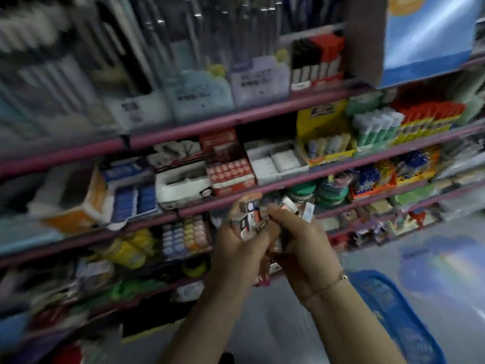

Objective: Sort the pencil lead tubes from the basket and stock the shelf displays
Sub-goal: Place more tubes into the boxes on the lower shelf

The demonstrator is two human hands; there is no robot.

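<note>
Your left hand grips a bunch of lead tubes upright; your right hand, pressed beside it, pinches more tubes

A stationery shop: tiered pink shelves packed with display boxes of pens, glue sticks and erasers.

The shelves are all blurry, so no words on the boxes can be read. The blue basket is cut off at the bottom edge, partly behind the right arm.
</note>
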